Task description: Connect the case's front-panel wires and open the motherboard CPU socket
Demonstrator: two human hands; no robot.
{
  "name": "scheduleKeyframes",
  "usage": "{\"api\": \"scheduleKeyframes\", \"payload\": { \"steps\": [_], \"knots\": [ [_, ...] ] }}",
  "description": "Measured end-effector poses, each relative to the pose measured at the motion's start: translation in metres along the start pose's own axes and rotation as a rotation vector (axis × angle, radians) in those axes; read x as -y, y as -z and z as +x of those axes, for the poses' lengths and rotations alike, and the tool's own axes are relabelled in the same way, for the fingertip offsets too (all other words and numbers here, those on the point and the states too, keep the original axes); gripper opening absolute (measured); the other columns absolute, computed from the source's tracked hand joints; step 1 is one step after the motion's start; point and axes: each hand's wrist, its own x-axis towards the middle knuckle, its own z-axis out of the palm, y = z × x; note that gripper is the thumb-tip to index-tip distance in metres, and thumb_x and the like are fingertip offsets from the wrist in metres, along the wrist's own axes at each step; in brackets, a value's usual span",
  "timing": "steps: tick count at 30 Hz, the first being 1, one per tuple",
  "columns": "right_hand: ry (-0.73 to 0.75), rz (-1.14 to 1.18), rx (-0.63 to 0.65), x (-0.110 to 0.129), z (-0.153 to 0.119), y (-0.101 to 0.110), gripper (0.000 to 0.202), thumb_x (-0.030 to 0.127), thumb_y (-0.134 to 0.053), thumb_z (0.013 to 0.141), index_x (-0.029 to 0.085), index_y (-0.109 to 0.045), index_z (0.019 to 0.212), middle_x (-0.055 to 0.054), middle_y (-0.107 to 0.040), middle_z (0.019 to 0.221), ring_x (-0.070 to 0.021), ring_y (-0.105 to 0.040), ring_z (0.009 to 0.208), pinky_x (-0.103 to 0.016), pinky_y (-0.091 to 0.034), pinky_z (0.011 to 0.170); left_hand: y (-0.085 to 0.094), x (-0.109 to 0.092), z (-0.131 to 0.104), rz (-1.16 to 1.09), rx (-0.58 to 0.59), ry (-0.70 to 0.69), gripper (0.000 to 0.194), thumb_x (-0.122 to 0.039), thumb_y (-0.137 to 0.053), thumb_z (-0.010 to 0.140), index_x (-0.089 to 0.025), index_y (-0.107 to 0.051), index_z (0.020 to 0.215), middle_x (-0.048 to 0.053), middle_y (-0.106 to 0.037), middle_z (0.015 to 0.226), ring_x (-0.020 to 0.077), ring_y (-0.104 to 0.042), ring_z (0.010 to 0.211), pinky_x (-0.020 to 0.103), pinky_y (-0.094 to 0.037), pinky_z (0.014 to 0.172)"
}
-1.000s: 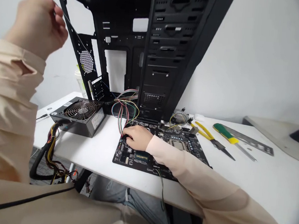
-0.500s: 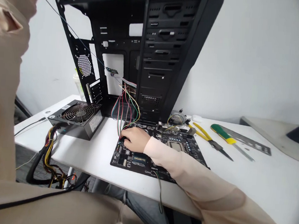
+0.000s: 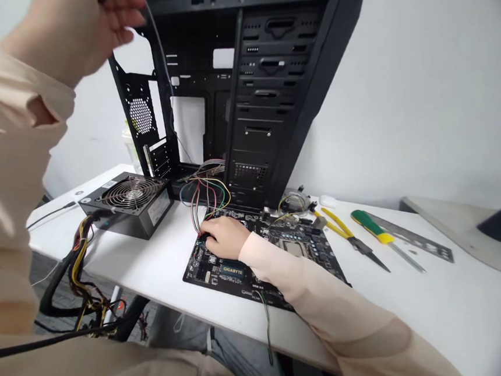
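My left hand (image 3: 96, 19) is raised at the upper left beside the computer case, fingers curled on a thin cable (image 3: 161, 48). That cable arcs slackly down into the case; a small dark piece shows between the fingers. My right hand (image 3: 225, 237) rests low over the left edge of the black motherboard (image 3: 228, 287), fingertips pinched where several coloured wires (image 3: 196, 209) end. The plugs are mostly covered by the fingers. From there the wires run up into the open black case (image 3: 277, 126), which stands behind the board.
A power supply (image 3: 154, 217) with bundled cables (image 3: 77, 266) over the table edge stands on the left. To the right lie yellow-handled pliers (image 3: 353, 241), a green screwdriver (image 3: 372, 227) and a metal plate (image 3: 425, 247). A CPU cooler (image 3: 295, 201) sits behind the motherboard.
My left hand has moved right and into fuller view; its cable went from taut to slack. The small circuit board hanging on it has dropped to the case floor. My right hand stays put.
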Motion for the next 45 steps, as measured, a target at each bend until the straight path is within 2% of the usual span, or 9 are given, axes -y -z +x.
{"api": "scheduleKeyframes", "payload": {
  "steps": [2, 4, 7, 11, 15, 19, 25, 30, 45],
  "knots": [
    [-0.002, -0.006, 0.000, 0.001, 0.000, 0.001, 0.031, 0.017, -0.045, 0.078, 0.020, -0.068, 0.099, -0.006, -0.071, 0.103, -0.0216, -0.065, 0.095, -0.031, -0.046, 0.080, -0.008, -0.013, -0.029, -0.348, 0.039, 0.077, 0.017, -0.015, -0.021, 0.082, -0.015, -0.033, 0.069, -0.002, -0.057, 0.088, 0.0215, -0.056, 0.114, 0.028, -0.036, 0.077],
    [-0.007, -0.010, 0.000, 0.001, 0.000, 0.001, 0.031, 0.018, -0.045, 0.079, 0.020, -0.068, 0.099, -0.006, -0.071, 0.104, -0.0215, -0.065, 0.094, -0.030, -0.046, 0.079, -0.015, -0.024, -0.066, -0.628, 0.092, 0.104, 0.017, -0.012, -0.029, 0.086, -0.013, -0.042, 0.075, -0.004, -0.056, 0.075, 0.0077, -0.062, 0.084, 0.025, -0.040, 0.075],
    [-0.018, -0.016, 0.001, 0.002, -0.001, 0.002, 0.030, 0.019, -0.046, 0.079, 0.019, -0.068, 0.098, -0.007, -0.071, 0.101, -0.0217, -0.066, 0.092, -0.030, -0.045, 0.077, -0.028, -0.031, -0.134, -0.889, 0.077, 0.254, 0.010, -0.011, -0.045, 0.089, -0.014, -0.048, 0.080, -0.007, -0.051, 0.061, 0.0016, -0.053, 0.057, 0.013, -0.039, 0.056],
    [-0.031, -0.020, 0.008, 0.003, -0.001, 0.002, 0.031, 0.018, -0.045, 0.078, 0.019, -0.068, 0.099, -0.007, -0.071, 0.101, -0.0223, -0.065, 0.093, -0.030, -0.044, 0.075, -0.050, -0.017, -0.215, -1.083, 0.209, 0.501, 0.018, -0.029, -0.065, 0.083, -0.021, -0.049, 0.085, -0.008, -0.053, 0.055, 0.0001, -0.034, 0.035, 0.011, -0.028, 0.038],
    [-0.036, -0.018, 0.016, 0.004, 0.000, 0.003, 0.032, 0.017, -0.045, 0.078, 0.020, -0.067, 0.101, -0.006, -0.070, 0.104, -0.0216, -0.064, 0.094, -0.030, -0.043, 0.075, -0.076, 0.012, -0.255, -1.090, 0.419, 0.750, 0.035, -0.035, -0.082, 0.066, -0.017, -0.054, 0.076, -0.004, -0.061, 0.062, 0.0010, -0.046, 0.039, 0.010, -0.033, 0.040],
    [-0.034, -0.008, 0.026, 0.003, 0.000, 0.003, 0.031, 0.017, -0.045, 0.078, 0.020, -0.066, 0.101, -0.006, -0.070, 0.105, -0.0209, -0.063, 0.095, -0.030, -0.042, 0.077, -0.097, 0.029, -0.269, -0.921, 0.417, 0.763, 0.035, -0.036, -0.085, 0.060, -0.014, -0.062, 0.074, 0.001, -0.067, 0.071, 0.0099, -0.064, 0.061, 0.020, -0.052, 0.061],
    [-0.015, -0.015, 0.030, 0.002, -0.002, 0.004, 0.029, 0.018, -0.045, 0.080, 0.019, -0.066, 0.100, -0.007, -0.070, 0.103, -0.0196, -0.063, 0.090, -0.029, -0.041, 0.074, -0.118, 0.035, -0.272, -0.583, 0.360, 0.529, 0.017, -0.031, -0.072, 0.067, -0.016, -0.068, 0.073, 0.007, -0.073, 0.085, 0.0194, -0.068, 0.082, 0.029, -0.053, 0.077],
    [-0.016, -0.005, 0.041, 0.001, -0.001, 0.006, 0.029, 0.017, -0.045, 0.079, 0.018, -0.066, 0.100, -0.007, -0.070, 0.103, -0.0196, -0.062, 0.089, -0.029, -0.039, 0.072, -0.124, 0.037, -0.272, -0.345, 0.380, 0.484, 0.020, -0.032, -0.066, 0.067, -0.015, -0.072, 0.074, 0.007, -0.074, 0.076, 0.0198, -0.066, 0.069, 0.029, -0.051, 0.066],
    [-0.041, -0.042, 0.052, 0.002, -0.001, 0.008, 0.030, 0.020, -0.045, 0.081, 0.018, -0.063, 0.106, -0.008, -0.069, 0.105, -0.0212, -0.062, 0.090, -0.031, -0.040, 0.069, -0.128, 0.036, -0.272, -0.253, 0.463, 0.512, 0.020, -0.036, -0.065, 0.068, -0.017, -0.068, 0.066, 0.002, -0.069, 0.065, 0.0144, -0.059, 0.058, 0.023, -0.046, 0.058]
  ]
}}
